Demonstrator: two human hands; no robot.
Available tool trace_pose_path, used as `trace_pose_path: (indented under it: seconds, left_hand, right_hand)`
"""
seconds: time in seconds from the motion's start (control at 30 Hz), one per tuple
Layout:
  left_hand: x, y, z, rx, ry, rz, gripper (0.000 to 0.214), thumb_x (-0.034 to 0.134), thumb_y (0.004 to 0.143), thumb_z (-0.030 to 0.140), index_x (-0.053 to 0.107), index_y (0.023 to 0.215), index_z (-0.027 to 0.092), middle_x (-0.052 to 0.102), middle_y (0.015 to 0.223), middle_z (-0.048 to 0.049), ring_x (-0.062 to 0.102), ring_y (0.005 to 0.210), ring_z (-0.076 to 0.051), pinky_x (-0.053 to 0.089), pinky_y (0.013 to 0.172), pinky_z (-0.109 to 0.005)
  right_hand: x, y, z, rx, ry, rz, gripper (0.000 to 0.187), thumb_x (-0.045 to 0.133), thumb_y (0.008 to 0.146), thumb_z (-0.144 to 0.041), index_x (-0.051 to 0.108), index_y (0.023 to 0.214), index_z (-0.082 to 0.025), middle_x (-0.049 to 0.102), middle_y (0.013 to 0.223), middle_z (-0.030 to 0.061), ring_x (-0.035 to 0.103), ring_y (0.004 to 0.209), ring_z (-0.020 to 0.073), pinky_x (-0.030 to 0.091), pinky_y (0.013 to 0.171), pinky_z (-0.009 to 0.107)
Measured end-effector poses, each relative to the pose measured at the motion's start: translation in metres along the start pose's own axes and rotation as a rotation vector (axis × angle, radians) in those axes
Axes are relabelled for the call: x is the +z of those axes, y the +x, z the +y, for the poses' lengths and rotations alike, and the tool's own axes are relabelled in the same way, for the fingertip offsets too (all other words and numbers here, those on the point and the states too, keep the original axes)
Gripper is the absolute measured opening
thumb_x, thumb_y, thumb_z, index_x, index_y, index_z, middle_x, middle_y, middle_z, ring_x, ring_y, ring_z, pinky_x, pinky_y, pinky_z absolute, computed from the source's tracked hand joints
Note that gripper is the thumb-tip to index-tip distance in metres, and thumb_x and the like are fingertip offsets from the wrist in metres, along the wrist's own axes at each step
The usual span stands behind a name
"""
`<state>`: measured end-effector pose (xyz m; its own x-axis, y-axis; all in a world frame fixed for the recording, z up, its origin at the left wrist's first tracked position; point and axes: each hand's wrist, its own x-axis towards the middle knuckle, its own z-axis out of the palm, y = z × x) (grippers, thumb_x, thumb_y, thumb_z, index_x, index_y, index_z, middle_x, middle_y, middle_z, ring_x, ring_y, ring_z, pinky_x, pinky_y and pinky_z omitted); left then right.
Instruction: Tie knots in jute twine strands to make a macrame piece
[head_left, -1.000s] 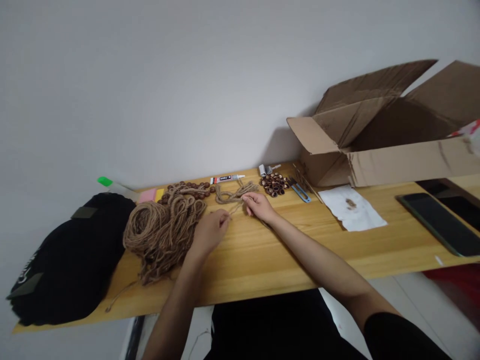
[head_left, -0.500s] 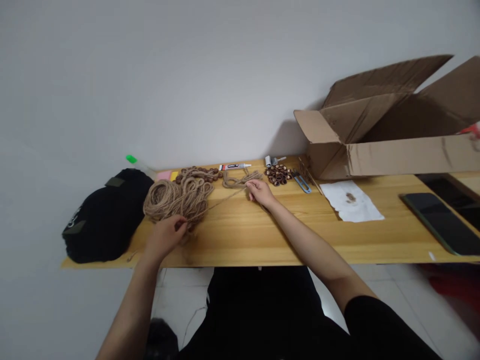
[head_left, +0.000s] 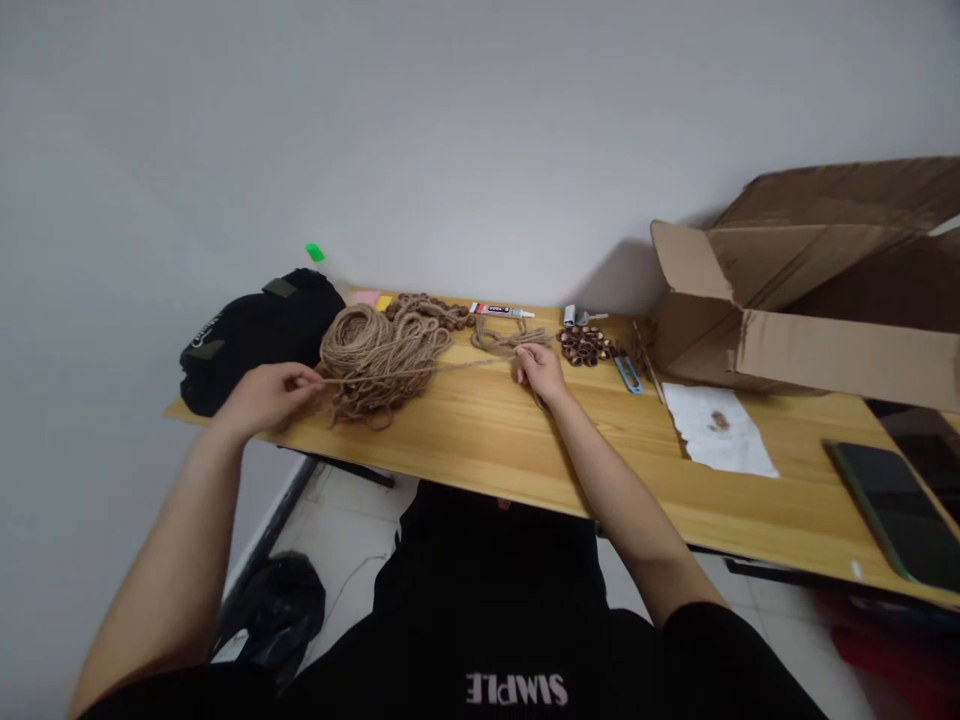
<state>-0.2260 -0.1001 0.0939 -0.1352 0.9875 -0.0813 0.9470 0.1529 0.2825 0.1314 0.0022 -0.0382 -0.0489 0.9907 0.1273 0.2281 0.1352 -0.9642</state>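
Note:
A strand of jute twine [head_left: 469, 364] stretches almost straight between my two hands, above the tabletop. My left hand [head_left: 274, 395] pinches it at the left, in front of the black bag. At the other end, my right hand [head_left: 540, 370] pinches it with closed fingers, and a tail hangs below that hand. Under the strand lies a big loose coil of twine [head_left: 360, 345]. Behind my right hand rests a smaller bundle of twine [head_left: 499, 338]. Just right of it is a pile of brown ring-like pieces [head_left: 585, 346].
Along the wall lie a glue tube [head_left: 499, 311] and a string of brown beads [head_left: 427, 308]. To the right are blue thread snips [head_left: 628, 372], a stained white paper [head_left: 720, 430], an open cardboard box [head_left: 840, 340] and a phone [head_left: 900, 510]. A black bag [head_left: 255, 335] sits left.
My left hand has moved left, away from my right hand, so the strand between them is longer. My right hand keeps its pinch. The head view has turned and tilted somewhat.

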Motion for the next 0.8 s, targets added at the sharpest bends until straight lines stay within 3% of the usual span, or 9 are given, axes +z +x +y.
trace_pose_path:
  seconds: [0.17,0.33,0.43,0.63,0.8]
  left_hand:
    - [-0.02,0.027,-0.014,-0.022,-0.139,-0.07,0.037,0.054,0.059,0.044,0.064,0.079,0.014,0.063,0.062,-0.0002,0.053,0.053,-0.012,0.041,0.053,-0.02]
    - [-0.028,0.045,-0.014,-0.097,0.103,-0.03,0.023,0.053,0.064,0.032,0.065,0.077,0.016,0.067,0.068,0.0006,0.059,0.055,-0.012,0.041,0.056,-0.019]
    - [-0.031,0.049,-0.016,-0.131,0.225,-0.058,0.022,0.054,0.068,0.033,0.065,0.08,0.018,0.066,0.063,0.0025,0.062,0.059,-0.014,0.039,0.054,-0.019]
    - [-0.041,0.04,-0.022,-0.225,0.318,-0.092,0.02,0.055,0.071,0.034,0.065,0.08,0.019,0.063,0.054,0.005,0.061,0.058,-0.015,0.037,0.053,-0.019]
    - [-0.041,0.017,-0.039,-0.225,0.19,-0.066,0.021,0.055,0.066,0.037,0.064,0.072,0.019,0.064,0.057,0.0038,0.059,0.054,-0.013,0.039,0.052,-0.019]
  right_hand:
    - [0.0,0.0,0.0,0.012,0.036,0.031,0.036,0.048,0.077,-0.048,0.06,0.081,-0.015,0.048,0.038,-0.0056,0.043,0.035,0.0093,0.035,0.041,0.02]
    - [0.0,0.002,0.004,-0.002,-0.007,0.034,0.034,0.048,0.079,-0.046,0.061,0.082,-0.014,0.048,0.037,-0.0057,0.045,0.036,0.01,0.038,0.044,0.02]
    - [0.0,0.003,0.006,-0.026,-0.032,0.035,0.033,0.047,0.08,-0.044,0.062,0.081,-0.014,0.048,0.038,-0.0055,0.047,0.038,0.0102,0.038,0.046,0.02]
    - [0.0,0.002,0.004,-0.032,-0.047,0.018,0.03,0.047,0.08,-0.04,0.062,0.082,-0.014,0.048,0.038,-0.0055,0.046,0.036,0.0101,0.039,0.047,0.021]
    - [0.0,0.003,0.004,-0.036,-0.07,0.02,0.033,0.047,0.081,-0.042,0.062,0.081,-0.014,0.048,0.038,-0.0051,0.047,0.037,0.0109,0.04,0.047,0.021]
